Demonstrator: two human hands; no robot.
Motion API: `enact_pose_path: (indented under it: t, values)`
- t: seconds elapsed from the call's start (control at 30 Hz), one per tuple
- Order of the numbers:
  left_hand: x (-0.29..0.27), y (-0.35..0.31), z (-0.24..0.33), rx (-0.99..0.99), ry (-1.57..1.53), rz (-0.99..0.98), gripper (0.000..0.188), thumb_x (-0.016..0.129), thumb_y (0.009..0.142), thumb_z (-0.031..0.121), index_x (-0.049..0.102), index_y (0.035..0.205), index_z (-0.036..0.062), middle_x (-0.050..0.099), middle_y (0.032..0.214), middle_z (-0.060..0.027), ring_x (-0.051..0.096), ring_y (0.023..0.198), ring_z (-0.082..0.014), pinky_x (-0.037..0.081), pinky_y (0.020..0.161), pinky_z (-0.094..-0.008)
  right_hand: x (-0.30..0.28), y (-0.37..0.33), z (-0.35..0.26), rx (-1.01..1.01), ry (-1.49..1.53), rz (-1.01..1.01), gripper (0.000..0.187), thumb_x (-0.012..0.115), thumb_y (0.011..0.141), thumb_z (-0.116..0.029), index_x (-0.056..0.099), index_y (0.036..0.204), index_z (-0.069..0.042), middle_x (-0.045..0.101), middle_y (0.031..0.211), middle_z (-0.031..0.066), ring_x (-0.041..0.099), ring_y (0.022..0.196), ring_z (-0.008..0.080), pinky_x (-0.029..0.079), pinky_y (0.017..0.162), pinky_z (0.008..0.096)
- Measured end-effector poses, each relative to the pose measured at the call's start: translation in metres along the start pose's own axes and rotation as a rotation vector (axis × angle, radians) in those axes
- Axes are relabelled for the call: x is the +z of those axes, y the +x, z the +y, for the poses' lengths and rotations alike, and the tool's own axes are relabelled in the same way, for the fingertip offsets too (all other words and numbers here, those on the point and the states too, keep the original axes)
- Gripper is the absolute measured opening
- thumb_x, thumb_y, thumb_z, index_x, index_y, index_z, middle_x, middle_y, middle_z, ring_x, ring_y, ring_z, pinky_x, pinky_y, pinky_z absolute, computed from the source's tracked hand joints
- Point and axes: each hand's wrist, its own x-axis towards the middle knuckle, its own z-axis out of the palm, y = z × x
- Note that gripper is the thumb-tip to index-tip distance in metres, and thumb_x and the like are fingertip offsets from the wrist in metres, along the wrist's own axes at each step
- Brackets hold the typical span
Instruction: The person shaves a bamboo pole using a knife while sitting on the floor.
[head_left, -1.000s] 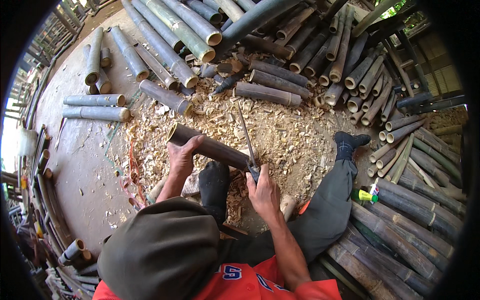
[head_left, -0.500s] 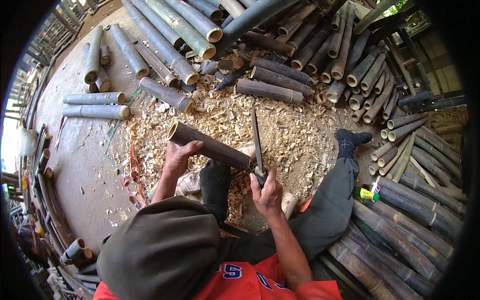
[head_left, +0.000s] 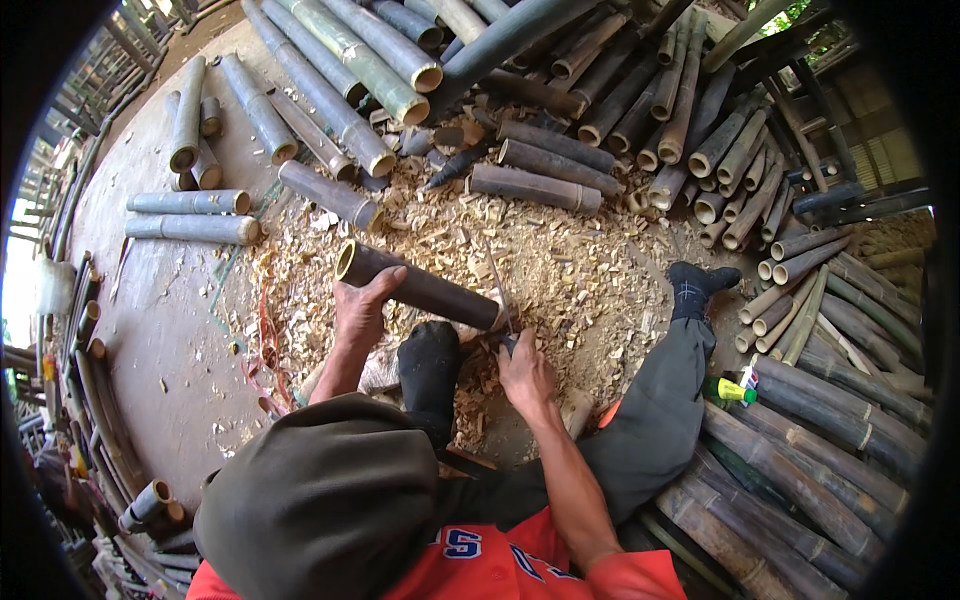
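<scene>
My left hand [head_left: 360, 308] is wrapped round the open upper-left end of a dark bamboo tube [head_left: 432, 290]. The tube slants down to the right, its other end close to my right hand [head_left: 527, 368]. That hand is closed on the dark handle of a long knife [head_left: 495, 270], whose narrow blade points away from me beside the tube's right end. Whether the blade touches the bamboo I cannot tell. Under the tube's right part lies a pale log-like support [head_left: 378, 370], next to my dark-socked foot [head_left: 428, 365].
Wood chips [head_left: 560, 270] cover the floor around the tube. Cut bamboo tubes [head_left: 537, 187] lie beyond, with stacked poles [head_left: 800, 430] along my right side. A small yellow-green bottle [head_left: 735, 390] rests on those poles. Two tubes [head_left: 190, 228] lie at the left.
The knife and my right hand have shifted slightly, and the blade has turned so it looks thinner. My left hand still holds the tube, which has barely moved.
</scene>
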Motion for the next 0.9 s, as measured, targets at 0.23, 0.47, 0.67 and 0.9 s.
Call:
enact_pose_path:
  t: [0.23,0.47,0.67,0.9]
  values:
    - [-0.023,-0.001,0.01,0.027,-0.036,-0.158,0.044,0.085,0.077,0.006,0.064,0.114,-0.0031,0.073,0.107,-0.0152,0.071,0.097,-0.024,0.056,0.091,-0.0395,-0.025,-0.033,-0.032,-0.369,0.285,0.252,0.034,0.063,0.099,-0.028,0.046,0.109,0.0,0.068,0.079,0.026,0.07,0.074,0.0462,0.054,0.06,0.0522]
    - [-0.005,0.001,0.021,0.044,-0.027,-0.286,0.052,0.088,0.071,0.01,0.063,0.115,-0.0001,0.072,0.107,-0.013,0.069,0.099,-0.024,0.055,0.092,-0.0392,-0.01,-0.007,-0.005,-0.113,0.069,0.057,0.038,0.061,0.101,-0.031,0.048,0.115,0.002,0.069,0.08,0.0252,0.071,0.079,0.0464,0.055,0.068,0.0555]
    - [-0.027,0.002,0.026,-0.015,0.092,-0.341,0.058,0.087,0.069,0.011,0.06,0.119,0.0021,0.068,0.106,-0.009,0.065,0.097,-0.0201,0.053,0.09,-0.0351,-0.019,-0.033,-0.022,-0.323,0.436,0.247,0.036,0.062,0.101,-0.03,0.051,0.114,0.001,0.069,0.088,0.0247,0.068,0.082,0.0468,0.052,0.071,0.053]
    - [-0.021,-0.007,0.004,-0.036,-0.141,0.087,0.04,0.084,0.08,0.0,0.062,0.114,-0.0034,0.072,0.105,-0.0144,0.072,0.092,-0.0225,0.06,0.086,-0.0378,-0.021,-0.027,-0.031,-0.206,0.193,0.066,0.039,0.061,0.101,-0.032,0.05,0.115,0.003,0.068,0.085,0.0271,0.068,0.082,0.05,0.052,0.07,0.0545]
